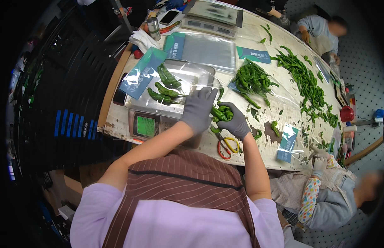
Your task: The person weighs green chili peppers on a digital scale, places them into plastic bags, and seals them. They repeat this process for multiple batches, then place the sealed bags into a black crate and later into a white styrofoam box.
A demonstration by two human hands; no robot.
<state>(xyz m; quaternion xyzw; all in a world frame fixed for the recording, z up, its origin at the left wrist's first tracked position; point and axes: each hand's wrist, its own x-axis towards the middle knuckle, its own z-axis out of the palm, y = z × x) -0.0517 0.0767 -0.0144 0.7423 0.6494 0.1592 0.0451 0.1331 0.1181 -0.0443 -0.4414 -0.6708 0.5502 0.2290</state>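
Note:
My left hand, in a grey glove, lies over the mouth end of a clear plastic bag with a blue-green printed panel. Whether its fingers pinch the film is hidden. Inside this bag are several green peppers. The bag rests on the steel pan of a digital scale, whose green display is lit. Just right of the pan, my right hand, also grey-gloved, grips a bunch of green peppers. Scissors with red and yellow handles lie below that hand.
A filled bag of peppers lies to the right, before a long pepper heap. Flat bags and a second scale are farther back. One co-worker is at the right table edge, another across.

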